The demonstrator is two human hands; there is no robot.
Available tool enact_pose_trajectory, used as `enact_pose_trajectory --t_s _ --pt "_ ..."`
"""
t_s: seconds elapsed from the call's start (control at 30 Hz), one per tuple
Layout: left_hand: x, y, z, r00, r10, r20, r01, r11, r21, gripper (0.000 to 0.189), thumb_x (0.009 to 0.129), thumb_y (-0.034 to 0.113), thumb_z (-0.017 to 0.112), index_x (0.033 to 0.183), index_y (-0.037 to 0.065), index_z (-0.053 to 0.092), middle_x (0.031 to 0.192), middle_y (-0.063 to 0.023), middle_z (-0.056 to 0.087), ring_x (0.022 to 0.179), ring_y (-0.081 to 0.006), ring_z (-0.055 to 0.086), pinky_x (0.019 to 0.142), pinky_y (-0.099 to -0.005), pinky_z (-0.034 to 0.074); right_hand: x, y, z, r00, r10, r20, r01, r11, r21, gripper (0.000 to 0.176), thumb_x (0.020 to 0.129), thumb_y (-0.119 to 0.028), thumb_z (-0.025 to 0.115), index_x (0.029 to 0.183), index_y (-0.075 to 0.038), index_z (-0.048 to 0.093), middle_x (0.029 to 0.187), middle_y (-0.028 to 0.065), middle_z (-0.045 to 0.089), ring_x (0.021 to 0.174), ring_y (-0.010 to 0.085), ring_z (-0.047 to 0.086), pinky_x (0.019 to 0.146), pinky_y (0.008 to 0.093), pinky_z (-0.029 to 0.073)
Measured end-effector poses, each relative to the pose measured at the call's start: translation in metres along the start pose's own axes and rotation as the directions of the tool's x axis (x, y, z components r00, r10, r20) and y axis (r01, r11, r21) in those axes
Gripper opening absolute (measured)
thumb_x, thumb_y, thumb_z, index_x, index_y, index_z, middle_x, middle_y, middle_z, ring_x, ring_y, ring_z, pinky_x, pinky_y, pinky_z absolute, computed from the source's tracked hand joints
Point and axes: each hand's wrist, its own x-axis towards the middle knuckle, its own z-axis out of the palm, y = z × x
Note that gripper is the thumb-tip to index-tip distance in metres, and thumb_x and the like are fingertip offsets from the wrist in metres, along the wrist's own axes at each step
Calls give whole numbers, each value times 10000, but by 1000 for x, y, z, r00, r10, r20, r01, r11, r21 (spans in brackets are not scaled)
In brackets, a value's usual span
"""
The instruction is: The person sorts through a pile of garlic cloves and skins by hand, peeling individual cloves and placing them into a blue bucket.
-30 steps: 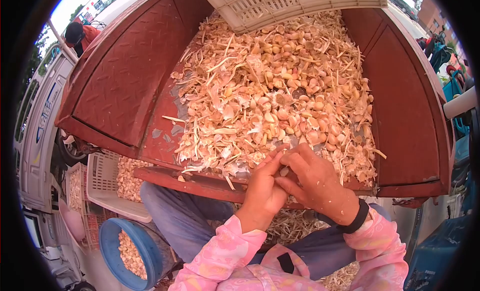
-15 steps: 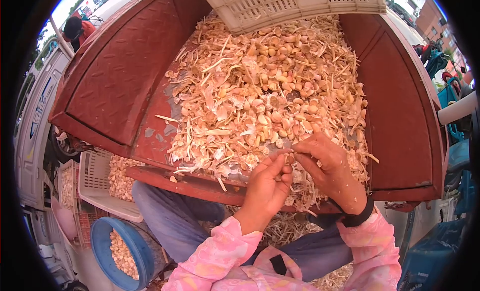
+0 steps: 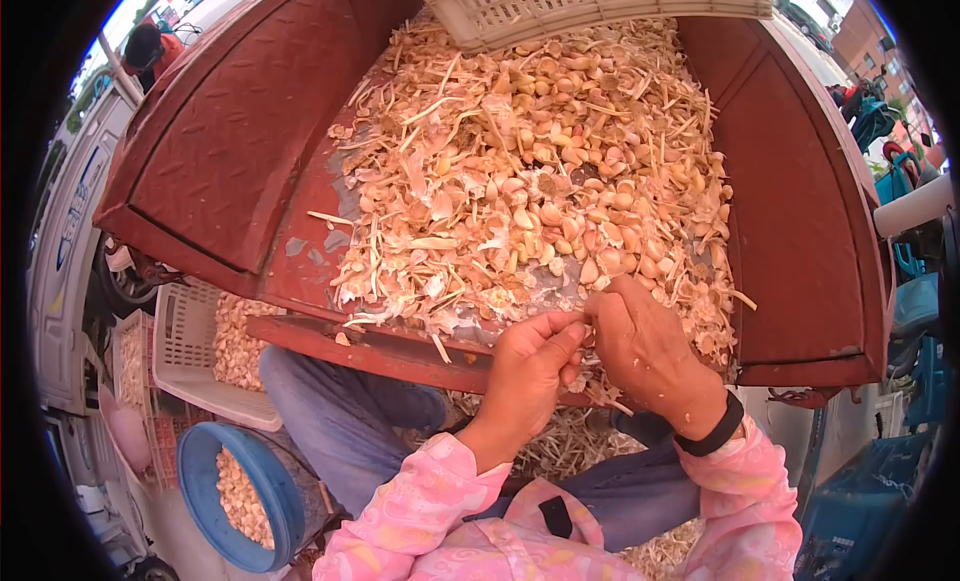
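Note:
My left hand (image 3: pixel 530 376) is closed, thumb and fingertips pinching what looks like a small garlic clove, mostly covered by the fingers. Against those fingertips, my right hand (image 3: pixel 650 351) is also closed, its bent fingers pressing at the same small piece. Both hands are over the near edge of a red metal cart bed (image 3: pixel 300 251). Just beyond them spreads a heap of loose garlic cloves (image 3: pixel 550 216), mixed with papery garlic skins and dry stalks (image 3: pixel 430 241).
A white plastic crate (image 3: pixel 600 11) stands tilted at the far end. At lower left are a blue bucket (image 3: pixel 190 481) holding cloves (image 3: pixel 243 501) and a pale crate (image 3: pixel 185 346) with more cloves. Red side panels (image 3: pixel 800 211) flank the heap. Skins litter the ground between the knees.
Both hands have come slightly down toward the body, still together at the fingertips. The right hand has turned, its fingers more curled over the small piece. The view has shifted a little.

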Motion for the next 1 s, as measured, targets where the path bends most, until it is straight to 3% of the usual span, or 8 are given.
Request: enact_pose_trajectory --t_s 0.13,0.23,0.33,0.5,0.6,0.73,0.8,1.0 --pt "-35 27 1 995 -71 73 73 997 -36 185 901 72 519 1045 -39 558 816 -39 567 621 -48 451 513 -158 367 -8 20 7 994 91 -66 -88 995 40 179 759 -33 564 920 -41 485 783 129 486 717 305 545 580 392 446" --pt "-79 102 -47 962 243 -121 -258 959 -122 207 919 91 484 1068 -52 507 867 -79 523 629 -56 439 474 -144 357 -8 31 1 958 267 106 -266 964 -27 148 778 -29 561 910 -47 496 780 139 505 729 327 553 595 401 448" --pt "-128 175 -151 622 686 -378 -567 727 387 211 927 130 487 1076 -19 501 852 -60 503 615 -38 415 470 -134 355 1 38 9 985 170 -14 -167 979 116 73 785 -31 555 848 -50 524 786 137 528 703 346 566 599 420 457" --pt "-177 216 -296 366 873 -321 214 257 942 282 907 128 510 1143 -26 536 1077 -115 564 928 -154 554 853 -269 428 12 46 22 990 114 80 -120 990 76 66 773 -45 563 829 -48 528 800 135 537 713 352 576 620 437 467" --pt "-138 186 -172 455 871 -182 -31 220 975 268 904 129 516 1115 -32 553 1087 -113 581 1013 -176 551 880 -279 421 13 46 20 975 157 156 -163 986 26 74 771 -55 567 834 -47 529 809 130 540 734 351 581 627 438 470" --pt "-65 115 -37 833 553 -1 -280 424 861 198 899 113 528 1033 -23 578 908 -49 618 756 -89 580 674 -217 463 13 40 14 974 184 134 -188 982 18 92 773 -53 568 862 -49 546 827 115 544 748 338 589 622 431 474" --pt "-24 85 -7 825 460 327 -369 0 930 172 835 51 573 993 -11 596 827 -105 607 732 -187 602 639 -269 462 15 40 13 976 205 77 -209 977 47 113 769 -39 567 881 -52 559 835 108 545 761 329 594 630 421 478" --pt "67 2 15 754 393 526 -384 -386 839 194 728 -37 551 921 -36 566 912 -167 538 835 -345 554 699 -425 470 23 62 20 999 38 3 -38 993 115 174 732 6 568 894 -56 582 871 93 545 772 309 604 642 391 491"
